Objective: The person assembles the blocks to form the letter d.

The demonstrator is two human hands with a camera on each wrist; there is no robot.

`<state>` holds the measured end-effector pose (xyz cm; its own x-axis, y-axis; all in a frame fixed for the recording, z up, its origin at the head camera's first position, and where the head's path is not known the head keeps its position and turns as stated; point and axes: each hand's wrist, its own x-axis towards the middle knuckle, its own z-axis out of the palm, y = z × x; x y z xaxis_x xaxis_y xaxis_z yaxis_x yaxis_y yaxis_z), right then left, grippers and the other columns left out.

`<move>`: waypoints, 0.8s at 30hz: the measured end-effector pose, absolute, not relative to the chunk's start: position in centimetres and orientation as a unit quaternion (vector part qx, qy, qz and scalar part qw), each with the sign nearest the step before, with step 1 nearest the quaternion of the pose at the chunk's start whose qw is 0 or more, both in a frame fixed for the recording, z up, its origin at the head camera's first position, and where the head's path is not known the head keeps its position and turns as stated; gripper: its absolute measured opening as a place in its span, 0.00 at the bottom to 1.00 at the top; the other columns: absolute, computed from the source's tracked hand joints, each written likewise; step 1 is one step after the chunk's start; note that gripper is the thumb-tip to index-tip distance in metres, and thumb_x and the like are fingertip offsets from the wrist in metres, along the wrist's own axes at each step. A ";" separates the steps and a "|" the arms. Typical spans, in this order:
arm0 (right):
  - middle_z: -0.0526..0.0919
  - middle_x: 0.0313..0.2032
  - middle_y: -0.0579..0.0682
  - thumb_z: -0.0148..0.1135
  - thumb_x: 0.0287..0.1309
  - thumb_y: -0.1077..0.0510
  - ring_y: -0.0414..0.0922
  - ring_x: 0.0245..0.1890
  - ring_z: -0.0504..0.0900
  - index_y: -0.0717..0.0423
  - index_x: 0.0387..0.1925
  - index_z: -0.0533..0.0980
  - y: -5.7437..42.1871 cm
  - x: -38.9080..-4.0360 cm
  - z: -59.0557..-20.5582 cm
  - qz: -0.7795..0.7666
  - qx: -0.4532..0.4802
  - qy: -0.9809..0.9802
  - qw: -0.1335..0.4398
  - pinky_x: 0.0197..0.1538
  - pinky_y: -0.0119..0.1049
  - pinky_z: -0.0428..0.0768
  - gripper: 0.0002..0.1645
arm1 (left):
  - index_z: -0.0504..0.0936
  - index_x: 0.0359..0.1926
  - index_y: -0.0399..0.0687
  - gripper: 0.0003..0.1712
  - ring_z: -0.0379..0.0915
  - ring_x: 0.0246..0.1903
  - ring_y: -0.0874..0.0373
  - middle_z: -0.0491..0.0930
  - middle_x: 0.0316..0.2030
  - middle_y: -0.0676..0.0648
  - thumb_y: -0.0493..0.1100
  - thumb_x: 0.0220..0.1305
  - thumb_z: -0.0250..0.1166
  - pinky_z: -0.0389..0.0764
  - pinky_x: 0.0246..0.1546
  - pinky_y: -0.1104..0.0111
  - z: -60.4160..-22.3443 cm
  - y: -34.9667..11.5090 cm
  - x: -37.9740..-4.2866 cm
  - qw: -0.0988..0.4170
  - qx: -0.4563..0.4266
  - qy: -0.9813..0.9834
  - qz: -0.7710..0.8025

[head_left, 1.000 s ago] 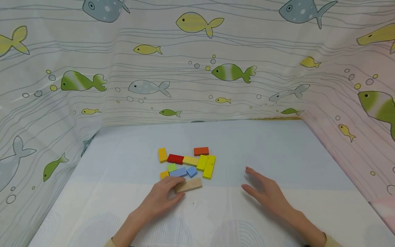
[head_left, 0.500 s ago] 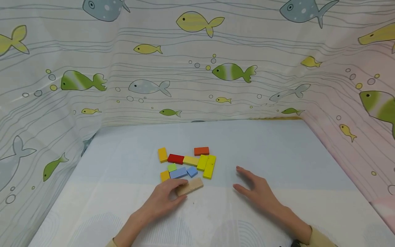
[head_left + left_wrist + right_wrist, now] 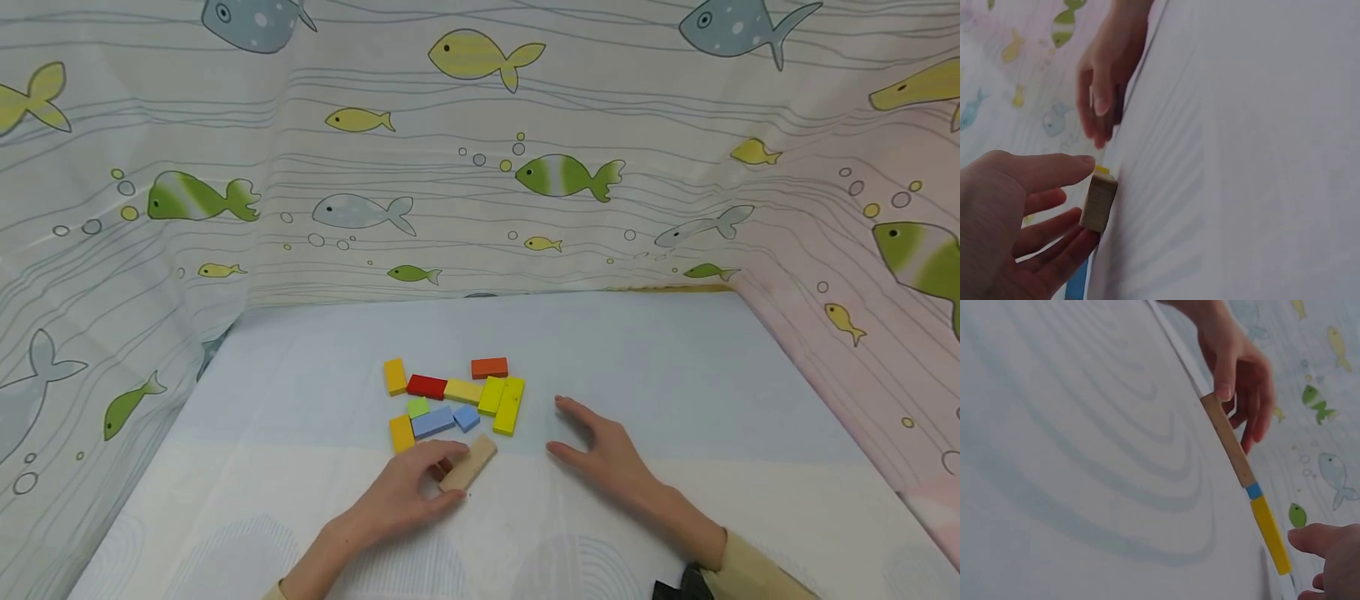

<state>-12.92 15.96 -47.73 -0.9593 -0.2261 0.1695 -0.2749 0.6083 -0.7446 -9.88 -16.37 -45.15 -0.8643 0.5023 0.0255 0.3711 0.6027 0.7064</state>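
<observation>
My left hand (image 3: 408, 492) holds a plain wooden block (image 3: 471, 465) by its near left end, thumb on one side and fingers on the other. The block lies slanted on the table, just in front of the coloured ones. In the left wrist view its end face (image 3: 1099, 203) shows between thumb and fingertips. My right hand (image 3: 611, 458) hovers to the right of the long yellow block (image 3: 508, 407), thumb and fingers apart and nothing between them. The right wrist view has the wooden block (image 3: 1227, 439) in line with a blue and a yellow block (image 3: 1270, 537).
Beyond the left hand lies a loose group of flat blocks: orange (image 3: 402, 433), light green (image 3: 418, 407), blue (image 3: 433, 422), dark red (image 3: 427, 387), pale yellow (image 3: 463, 391) and red-orange (image 3: 489, 367). A fish-print curtain (image 3: 450, 167) surrounds the table (image 3: 660, 350).
The left hand has drawn the wooden block slightly nearer and turned it more steeply, uncovering more of the orange block. The right hand has moved left toward the blocks.
</observation>
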 end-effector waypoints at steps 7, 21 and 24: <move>0.73 0.68 0.48 0.74 0.54 0.46 0.50 0.70 0.69 0.49 0.70 0.69 14.9 -13.8 -47.9 0.417 0.137 -0.899 0.010 0.70 0.52 0.68 0.43 | 0.70 0.69 0.57 0.38 0.76 0.43 0.66 0.76 0.57 0.59 0.52 0.59 0.74 0.81 0.49 0.74 -44.9 -15.6 -9.8 0.141 0.244 0.876 0.392; 0.70 0.70 0.51 0.76 0.51 0.46 0.52 0.72 0.67 0.50 0.70 0.68 12.9 -15.4 -48.2 0.411 0.143 -0.900 0.007 0.71 0.53 0.67 0.47 | 0.62 0.75 0.57 0.52 0.76 0.43 0.68 0.59 0.75 0.54 0.48 0.53 0.78 0.80 0.51 0.76 -44.7 -15.3 -10.8 0.201 0.258 0.859 0.393; 0.69 0.71 0.50 0.77 0.50 0.44 0.52 0.72 0.66 0.49 0.71 0.67 12.4 -15.8 -48.2 0.408 0.141 -0.902 0.000 0.71 0.53 0.67 0.48 | 0.60 0.76 0.58 0.54 0.76 0.44 0.66 0.67 0.69 0.55 0.45 0.52 0.79 0.80 0.51 0.75 -44.6 -15.3 -11.1 0.215 0.256 0.853 0.401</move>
<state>-15.78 12.45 -48.23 -0.9601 -0.2546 0.1156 -0.2549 0.6270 -0.7362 -11.09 -15.35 -44.65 -0.7761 0.6096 -0.1612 0.2643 0.5467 0.7945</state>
